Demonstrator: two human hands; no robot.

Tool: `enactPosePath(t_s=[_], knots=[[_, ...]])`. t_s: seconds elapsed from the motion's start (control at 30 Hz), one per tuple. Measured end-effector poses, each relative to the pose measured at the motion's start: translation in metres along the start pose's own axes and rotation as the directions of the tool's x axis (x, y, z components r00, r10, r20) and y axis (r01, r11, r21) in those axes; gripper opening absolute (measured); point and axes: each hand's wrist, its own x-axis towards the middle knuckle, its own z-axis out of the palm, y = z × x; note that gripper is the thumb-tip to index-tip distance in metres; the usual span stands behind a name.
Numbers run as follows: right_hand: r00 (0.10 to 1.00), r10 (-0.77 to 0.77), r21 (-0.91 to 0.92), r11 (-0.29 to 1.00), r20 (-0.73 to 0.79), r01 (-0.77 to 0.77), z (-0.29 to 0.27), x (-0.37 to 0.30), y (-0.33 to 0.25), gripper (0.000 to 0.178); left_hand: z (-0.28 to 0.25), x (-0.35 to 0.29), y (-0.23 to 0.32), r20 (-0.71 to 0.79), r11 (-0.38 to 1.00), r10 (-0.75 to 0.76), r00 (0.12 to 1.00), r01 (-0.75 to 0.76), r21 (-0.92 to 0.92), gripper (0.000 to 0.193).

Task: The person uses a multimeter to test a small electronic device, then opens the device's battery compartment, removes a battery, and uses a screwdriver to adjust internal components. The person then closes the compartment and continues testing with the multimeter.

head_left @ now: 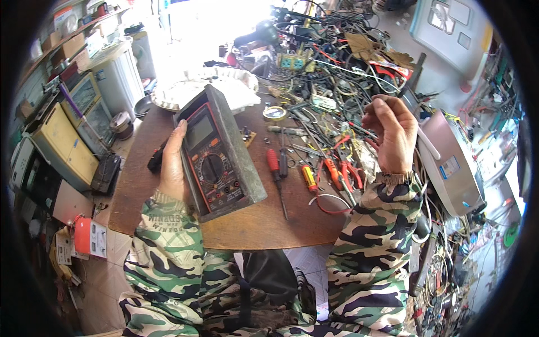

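Observation:
My left hand [173, 163] is closed on a multimeter [212, 165], its thumb along the left side. The meter has a dark face with a round dial, a grey blank-looking screen and a thick grey case around it, and it is tilted above the wooden table [286, 236]. My right hand [391, 132] is raised over the right side of the table, with fingers curled and their tips close together. Whether anything small sits between those fingertips I cannot make out. Below and left of that hand lie red-handled pliers [351, 175] and an orange-handled tool [333, 174].
A red screwdriver [273, 163] and a yellow-handled tool [309, 178] lie mid-table. Behind them stands a tape roll [274, 113]. Tangled cables and tools [331, 73] heap up at the back right. A white tray-like thing [230, 84] sits at the back left.

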Motion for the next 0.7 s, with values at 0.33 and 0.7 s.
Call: enactPosePath(t_s=[0.33, 0.7], knots=[[0.96, 0.204, -0.804, 0.594, 0.191, 0.034, -0.038, 0.005, 0.004, 0.023, -0.001, 0.001, -0.016, 0.038, 0.949, 0.051, 0.998, -0.06, 0.31, 0.043], [0.981, 0.166, -0.976, 0.209, 0.098, 0.062, -0.037, 0.031, 0.117, 0.047, -0.016, 0.007, -0.026, -0.027, 0.905, 0.056, 0.998, -0.039, 0.424, 0.037]])
